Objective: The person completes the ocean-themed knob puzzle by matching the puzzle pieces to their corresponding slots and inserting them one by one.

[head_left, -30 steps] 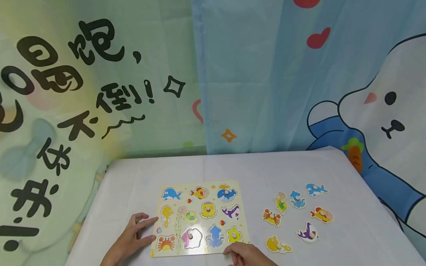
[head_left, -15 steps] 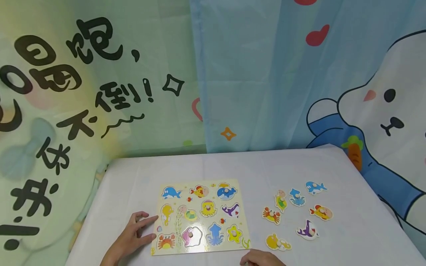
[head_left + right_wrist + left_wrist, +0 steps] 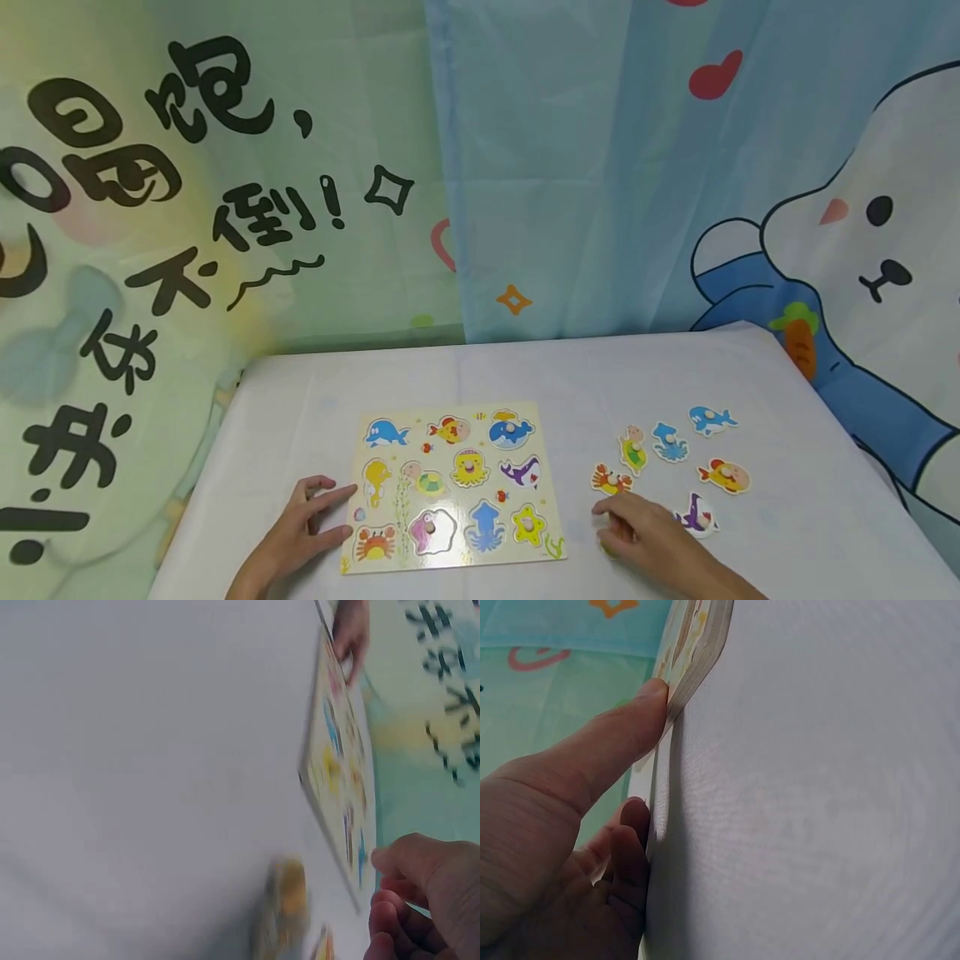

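Note:
The cream puzzle board (image 3: 551,546) with sea-animal pictures lies on the table. My left hand (image 3: 288,533) rests at its left edge, fingers extended; in the left wrist view the thumb (image 3: 622,731) touches the board's side. My right hand (image 3: 648,533) hovers right of the board with loosely bent fingers and nothing visible between them. It hides the yellow seahorse piece in the head view; a blurred yellow piece (image 3: 291,889) shows apart from the fingers in the right wrist view. Close by lie the crab piece (image 3: 611,478) and the purple whale-like piece (image 3: 699,517).
Farther back on the right lie a turtle piece (image 3: 633,450), a blue squid piece (image 3: 670,443), a blue dolphin-like piece (image 3: 712,421) and a fish piece (image 3: 724,476). A yellow starfish piece (image 3: 528,525) sits in the board. Printed curtains (image 3: 547,167) hang behind the white table.
My right hand has left the board's lower right corner and moved right, over the yellow seahorse piece. The left hand keeps its place at the board's edge.

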Demonstrator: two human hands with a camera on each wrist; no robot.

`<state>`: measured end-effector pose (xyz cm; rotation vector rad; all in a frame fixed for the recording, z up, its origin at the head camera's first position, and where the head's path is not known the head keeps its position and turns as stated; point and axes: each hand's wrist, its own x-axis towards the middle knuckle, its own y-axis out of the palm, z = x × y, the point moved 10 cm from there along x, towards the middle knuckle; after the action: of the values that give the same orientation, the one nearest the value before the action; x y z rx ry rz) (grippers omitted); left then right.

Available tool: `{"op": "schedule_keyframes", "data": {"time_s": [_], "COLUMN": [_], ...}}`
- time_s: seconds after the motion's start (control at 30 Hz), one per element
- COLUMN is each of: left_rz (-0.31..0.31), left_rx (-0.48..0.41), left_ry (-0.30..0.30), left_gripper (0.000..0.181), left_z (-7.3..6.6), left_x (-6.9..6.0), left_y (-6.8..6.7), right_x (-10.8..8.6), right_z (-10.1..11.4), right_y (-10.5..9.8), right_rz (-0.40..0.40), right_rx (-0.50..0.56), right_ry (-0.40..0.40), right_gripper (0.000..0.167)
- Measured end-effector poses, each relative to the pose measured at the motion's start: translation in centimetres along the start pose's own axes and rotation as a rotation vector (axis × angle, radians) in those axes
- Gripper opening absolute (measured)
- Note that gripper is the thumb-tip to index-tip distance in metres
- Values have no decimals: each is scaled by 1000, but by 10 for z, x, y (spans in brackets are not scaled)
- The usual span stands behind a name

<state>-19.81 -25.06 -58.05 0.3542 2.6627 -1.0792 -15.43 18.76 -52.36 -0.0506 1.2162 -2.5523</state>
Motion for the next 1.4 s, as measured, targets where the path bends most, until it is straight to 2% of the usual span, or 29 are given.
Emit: {"op": "schedule_keyframes", "data": {"time_s": [0.07, 0.13, 0.2, 0.43, 0.7, 1.0, 1.1, 1.23, 1.4], "left_rz": [0, 0, -1, -1, 5, 2, 14, 32, 45], "left_rx": [-1, -6, -8, -6, -26, -7, -3, 12, 17], "left_ry": [0, 0, -1, -1, -3, -1, 19, 54, 65], "left_gripper": [56, 56, 56, 56, 57, 57, 56, 56, 56], "left_z": [0, 0, 1, 0, -1, -1, -2, -3, -2], "left_x": [0, 1, 2, 4, 6, 5, 4, 2, 2], "left_y": [1, 1, 2, 4, 4, 5, 4, 3, 1], "right_x": [8, 16, 23, 36, 38, 39, 40, 44, 57], "right_z": [-6, -13, -23, -48, -48, -49, -41, -13, 35], "right_y": [-18, -30, -35, -31, -32, -31, -35, -40, -23], "right_rz": [-124, -217, -252, -205, -188, -159, -176, -205, -142], "right_rx": [-61, -89, -101, -98, -112, -89, -91, -58, -6], "right_ry": [-34, -61, -51, 31, 57, 76, 47, -33, -104], "right_gripper": [23, 25, 26, 16, 12, 9, 9, 10, 8]}}
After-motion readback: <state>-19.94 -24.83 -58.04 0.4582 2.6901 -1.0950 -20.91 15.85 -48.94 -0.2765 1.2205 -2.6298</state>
